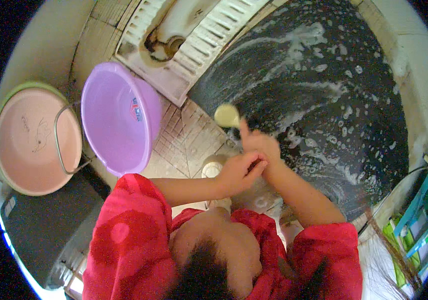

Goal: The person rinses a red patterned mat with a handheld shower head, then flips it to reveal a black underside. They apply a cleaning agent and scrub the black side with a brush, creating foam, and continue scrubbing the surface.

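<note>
My right hand (pixel 262 145) is blurred and stretches over the edge of a dark, wet, sudsy mat or carpet (pixel 311 112). At its outstretched finger is a pale yellow, round-ended object (pixel 227 115), also blurred; its kind is unclear and any handle is hidden by the hand. My left hand (pixel 238 174) crosses from the left with curled fingers and overlaps the right wrist. Whether it grips the wrist or only rests against it I cannot tell. Red sleeves, the left one with a wet patch, end near both elbows.
A purple plastic basin (pixel 112 120) stands tilted on the left, beside a pink basin (pixel 37 140) nested in a green one. Ahead is a stained squat toilet (pixel 206 41). A wall (pixel 420 82) borders the mat. Blue and green items (pixel 412 225) lie at the right.
</note>
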Available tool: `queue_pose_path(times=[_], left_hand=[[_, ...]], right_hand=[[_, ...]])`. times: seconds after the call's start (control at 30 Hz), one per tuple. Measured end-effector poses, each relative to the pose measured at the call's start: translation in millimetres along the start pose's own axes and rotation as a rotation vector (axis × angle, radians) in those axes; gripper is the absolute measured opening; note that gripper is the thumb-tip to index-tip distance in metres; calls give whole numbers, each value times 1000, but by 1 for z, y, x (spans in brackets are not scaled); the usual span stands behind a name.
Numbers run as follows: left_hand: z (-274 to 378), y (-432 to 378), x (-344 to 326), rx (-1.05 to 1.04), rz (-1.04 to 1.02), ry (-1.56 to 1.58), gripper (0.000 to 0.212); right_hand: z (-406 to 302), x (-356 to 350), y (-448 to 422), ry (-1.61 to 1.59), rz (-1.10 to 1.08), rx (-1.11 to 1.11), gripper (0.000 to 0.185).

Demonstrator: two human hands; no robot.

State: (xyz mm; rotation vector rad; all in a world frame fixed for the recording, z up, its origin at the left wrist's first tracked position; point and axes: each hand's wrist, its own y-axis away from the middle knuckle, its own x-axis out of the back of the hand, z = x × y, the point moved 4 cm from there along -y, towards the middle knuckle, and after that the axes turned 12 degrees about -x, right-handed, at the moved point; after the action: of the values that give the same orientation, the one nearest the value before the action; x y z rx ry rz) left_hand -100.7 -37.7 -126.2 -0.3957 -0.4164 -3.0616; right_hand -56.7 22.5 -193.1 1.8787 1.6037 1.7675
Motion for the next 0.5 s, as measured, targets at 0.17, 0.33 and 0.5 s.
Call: queue_pose_path(times=[0.17, 0.33, 0.5], left_hand=[[-12, 17, 22, 57, -19, 10, 13], [-22, 15, 22, 183, 18, 106, 8], [-19, -15, 1, 134, 46, 284, 7]], right_hand=[[93, -4, 82, 272, -70, 65, 52], [167, -3, 145, 445, -152, -49, 58], [129, 46, 26, 312, 362, -289, 37]])
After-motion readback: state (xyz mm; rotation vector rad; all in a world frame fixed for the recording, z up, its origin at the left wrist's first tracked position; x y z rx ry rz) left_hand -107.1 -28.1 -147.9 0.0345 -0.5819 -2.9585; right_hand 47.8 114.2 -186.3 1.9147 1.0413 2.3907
